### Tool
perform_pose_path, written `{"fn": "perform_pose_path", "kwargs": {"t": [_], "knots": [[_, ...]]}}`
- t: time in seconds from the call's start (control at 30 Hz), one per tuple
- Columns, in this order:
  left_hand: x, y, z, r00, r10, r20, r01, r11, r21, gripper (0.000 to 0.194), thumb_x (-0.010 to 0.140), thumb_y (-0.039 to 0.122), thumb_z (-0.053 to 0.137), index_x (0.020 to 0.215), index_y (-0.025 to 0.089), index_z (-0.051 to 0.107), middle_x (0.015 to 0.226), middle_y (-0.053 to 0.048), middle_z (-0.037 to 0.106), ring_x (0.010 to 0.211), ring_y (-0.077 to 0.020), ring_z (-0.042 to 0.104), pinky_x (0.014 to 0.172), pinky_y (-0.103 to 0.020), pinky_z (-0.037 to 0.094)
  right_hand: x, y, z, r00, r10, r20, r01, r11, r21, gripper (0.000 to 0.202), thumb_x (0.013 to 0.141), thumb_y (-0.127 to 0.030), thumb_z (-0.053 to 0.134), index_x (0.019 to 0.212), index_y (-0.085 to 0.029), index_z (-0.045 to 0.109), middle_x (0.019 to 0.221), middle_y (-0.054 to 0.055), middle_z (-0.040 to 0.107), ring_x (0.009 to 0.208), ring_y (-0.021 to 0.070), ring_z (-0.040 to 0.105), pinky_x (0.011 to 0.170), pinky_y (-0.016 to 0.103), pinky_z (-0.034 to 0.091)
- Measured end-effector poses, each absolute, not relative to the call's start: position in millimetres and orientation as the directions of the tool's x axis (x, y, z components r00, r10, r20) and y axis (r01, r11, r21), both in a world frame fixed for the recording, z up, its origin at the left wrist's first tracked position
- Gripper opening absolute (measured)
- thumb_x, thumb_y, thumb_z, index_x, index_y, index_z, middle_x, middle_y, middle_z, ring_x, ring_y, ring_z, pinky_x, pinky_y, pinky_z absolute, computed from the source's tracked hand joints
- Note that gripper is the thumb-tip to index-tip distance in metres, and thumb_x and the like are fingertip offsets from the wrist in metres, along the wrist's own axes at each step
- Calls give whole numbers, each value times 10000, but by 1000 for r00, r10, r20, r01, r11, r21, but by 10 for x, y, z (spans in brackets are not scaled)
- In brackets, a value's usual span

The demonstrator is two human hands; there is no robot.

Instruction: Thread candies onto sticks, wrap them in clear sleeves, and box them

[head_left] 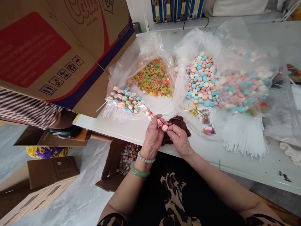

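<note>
My left hand [152, 136] is closed around a candy skewer [164, 127] with pink and white pieces, its clear wrapper sticking out past the fingers toward the upper left. At the skewer's near end, the fingertips of my right hand [180, 139] are pinched against the pink piece. Part of the skewer is hidden by my fingers. A dark brown cloth [179, 121] lies on the table behind my right hand. Left of my hands is a pile of finished candy skewers [124, 100] on white sticks. Gold twist ties [194, 110] and a printed label packet [207, 121] lie to the right.
Behind are open plastic bags of ring candies [154, 78] and pastel candies [202, 80], plus a fuller bag [244, 84]. White sticks [245, 136] lie at right. A large carton [70, 47] stands at left; a box of skewers [128, 157] sits below the table edge.
</note>
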State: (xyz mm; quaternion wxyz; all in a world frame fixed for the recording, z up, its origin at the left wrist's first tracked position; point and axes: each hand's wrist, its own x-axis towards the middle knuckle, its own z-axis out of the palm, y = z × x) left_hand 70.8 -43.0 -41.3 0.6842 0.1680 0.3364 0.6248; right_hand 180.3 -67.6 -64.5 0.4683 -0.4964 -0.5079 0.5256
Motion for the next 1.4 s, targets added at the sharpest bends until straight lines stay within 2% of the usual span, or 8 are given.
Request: {"fn": "perform_pose_path", "kwargs": {"t": [0.1, 0.23, 0.4, 0.6, 0.8, 0.97, 1.23, 1.4], "knots": [[824, -472, -432, -53, 966, -253, -717, 139, 683, 308, 857, 463, 635, 927, 164, 602, 701, 12, 555, 689, -110, 570, 830, -296, 495, 1717, -675, -630, -63, 986, -155, -223, -165, -961, 215, 784, -403, 606, 753, -190, 608, 614, -46, 454, 511, 83, 326, 459, 230, 245], [797, -499, -463, 45, 941, -336, -644, 285, 710, 339, 841, 487, 631, 925, 159, 622, 838, -44, 634, 808, -144, 620, 821, -304, 501, 1761, -631, -594, -143, 936, -323, -432, -353, -830, 230, 686, -397, 667, 735, -189, 580, 476, -97, 338, 418, 58, 206, 406, 221, 132], [663, -518, -524, -66, 945, -321, -472, 254, 844, 293, 742, 399, 743, 901, 167, 660, 899, -51, 706, 799, -153, 653, 794, -315, 511, 1870, -605, -648, -60, 947, -315, -400, -312, -862, 233, 672, -390, 685, 714, -177, 599, 498, -78, 398, 441, 58, 260, 416, 216, 143], [694, -606, -595, -183, 980, -79, -38, 73, 997, 200, 809, 338, 668, 915, 181, 732, 887, -37, 729, 825, -157, 647, 814, -291, 492, 1864, -600, -683, -3, 982, -187, -343, -176, -923, 179, 728, -354, 661, 719, -181, 615, 521, -75, 403, 471, 64, 302, 439, 217, 200], [632, -627, -609, -242, 952, 187, 443, -63, 894, 201, 884, 359, 590, 940, 214, 718, 884, -40, 730, 803, -171, 640, 786, -295, 472, 1868, -615, -650, -105, 931, -349, -449, -358, -819, 217, 667, -365, 681, 746, -173, 614, 477, -84, 403, 410, 52, 248, 391, 208, 124], [580, -613, -594, -210, 903, 375, 689, -135, 712, 202, 880, 378, 610, 914, 211, 718, 882, -67, 747, 797, -197, 656, 812, -326, 446, 1845, -627, -679, -89, 940, -331, -415, -337, -845, 217, 681, -375, 681, 723, -178, 601, 471, -84, 408, 416, 55, 255, 403, 213, 142], [526, -584, -604, -155, 872, 464, 803, -163, 574, 165, 886, 288, 582, 867, 215, 728, 783, -70, 741, 699, -204, 628, 820, -356, 424, 1841, -658, -746, -55, 986, -159, -169, -166, -971, 198, 797, -384, 618, 717, -204, 597, 557, -61, 414, 514, 98, 333, 479, 248, 262], [504, -553, -607, -244, 924, 296, 642, -75, 763, 151, 852, 250, 552, 806, 211, 691, 738, -12, 699, 660, -159, 598, 682, -286, 432, 1868, -667, -750, -76, 988, -134, -92, -141, -986, 181, 825, -371, 589, 739, -213, 604, 562, -56, 410, 526, 110, 337, 491, 255, 274]]}}
